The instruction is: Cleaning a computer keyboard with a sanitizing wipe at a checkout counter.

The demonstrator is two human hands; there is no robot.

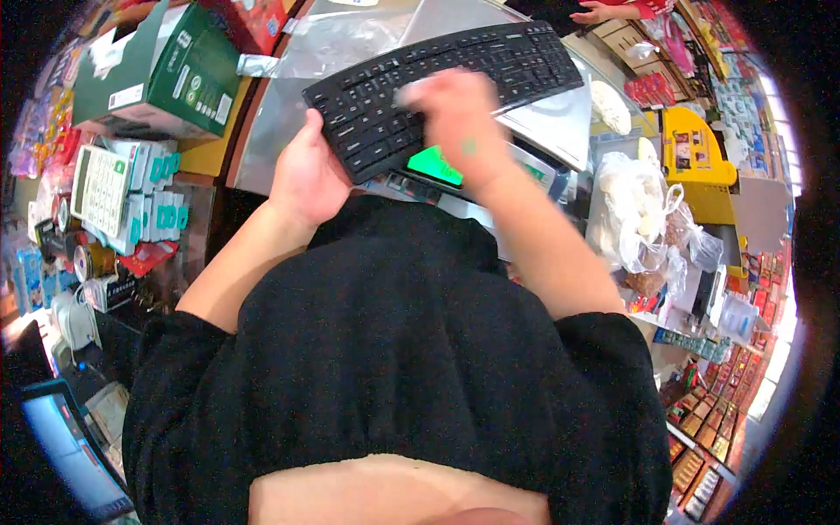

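Observation:
My left hand (308, 174) grips the left end of a black computer keyboard (374, 141), thumb on its edge. The keyboard is tilted and held above a weighing scale. My right hand (462, 115) is blurred over the middle of the keys. A small white thing (408, 96), perhaps a tissue, shows at its fingertips; blur hides its exact kind. Behind my right wrist are the scale's lit green display (433, 165) and part of its metal pan (554, 128). My right hand and forearm cover some of the keys and the display.
At left stand a green cardboard box (177, 79), a calculator (100, 190) and stacked small packs (154, 197). To the right lie white plastic bags (627, 210) and a yellow display box (692, 147). Another person's hand (594, 12) is at the top right.

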